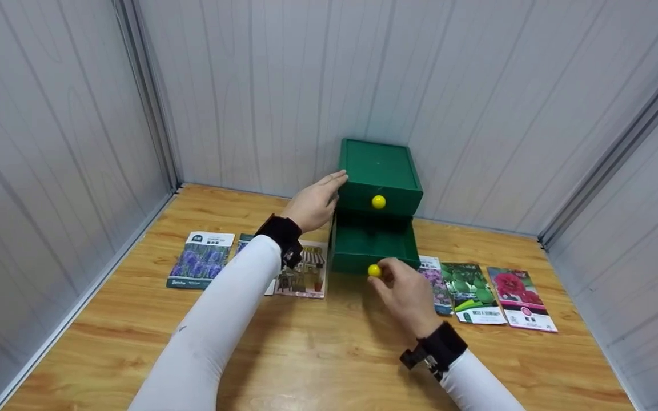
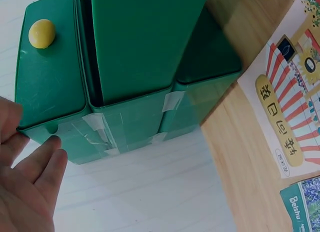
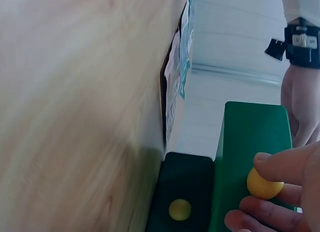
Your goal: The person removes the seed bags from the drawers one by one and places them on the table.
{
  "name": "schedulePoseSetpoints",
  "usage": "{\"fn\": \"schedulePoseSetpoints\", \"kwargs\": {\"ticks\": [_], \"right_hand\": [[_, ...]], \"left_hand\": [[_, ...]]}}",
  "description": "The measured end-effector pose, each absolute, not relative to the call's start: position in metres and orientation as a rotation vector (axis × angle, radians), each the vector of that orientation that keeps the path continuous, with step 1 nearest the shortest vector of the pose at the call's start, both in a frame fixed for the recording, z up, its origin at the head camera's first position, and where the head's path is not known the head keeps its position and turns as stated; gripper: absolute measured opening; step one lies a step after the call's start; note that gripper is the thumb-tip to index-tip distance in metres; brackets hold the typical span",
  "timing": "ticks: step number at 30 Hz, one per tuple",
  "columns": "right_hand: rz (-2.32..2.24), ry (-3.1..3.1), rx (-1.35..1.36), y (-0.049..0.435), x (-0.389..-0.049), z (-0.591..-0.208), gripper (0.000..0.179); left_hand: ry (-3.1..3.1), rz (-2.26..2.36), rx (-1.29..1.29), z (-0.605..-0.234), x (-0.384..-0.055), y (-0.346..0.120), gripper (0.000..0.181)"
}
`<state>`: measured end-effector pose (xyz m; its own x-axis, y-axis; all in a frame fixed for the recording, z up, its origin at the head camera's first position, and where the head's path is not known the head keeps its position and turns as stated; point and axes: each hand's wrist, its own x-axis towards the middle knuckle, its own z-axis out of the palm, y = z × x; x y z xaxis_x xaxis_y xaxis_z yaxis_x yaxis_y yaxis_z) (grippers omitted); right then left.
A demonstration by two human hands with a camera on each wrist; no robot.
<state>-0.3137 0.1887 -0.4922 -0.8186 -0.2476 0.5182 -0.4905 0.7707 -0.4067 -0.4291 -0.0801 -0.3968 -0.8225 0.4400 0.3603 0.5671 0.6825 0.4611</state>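
Observation:
A small green drawer cabinet stands against the back wall. Its middle drawer is pulled out, with the bare green inside showing in the head view. Thumb and fingers of my right hand pinch that drawer's round yellow knob. My left hand lies against the cabinet's upper left side, fingers extended. In the left wrist view, the top drawer is closed, with its own yellow knob. Below the pulled-out one, the bottom drawer is closed too.
Left of the cabinet lie a purple-flower packet, a partly hidden packet and a shopfront picture packet. On the right are a pink-flower packet, a green vegetable packet and a red-flower packet. Pale panels enclose the wooden table.

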Motion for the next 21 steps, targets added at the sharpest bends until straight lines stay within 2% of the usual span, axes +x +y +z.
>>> {"fn": "schedulePoseSetpoints", "kwargs": {"ticks": [21], "right_hand": [[0.850,-2.646,0.481,0.181,-0.385,-0.475,0.029]], "left_hand": [[-2.646,-0.815,-0.784,-0.400,-0.428,-0.080,0.050]]}}
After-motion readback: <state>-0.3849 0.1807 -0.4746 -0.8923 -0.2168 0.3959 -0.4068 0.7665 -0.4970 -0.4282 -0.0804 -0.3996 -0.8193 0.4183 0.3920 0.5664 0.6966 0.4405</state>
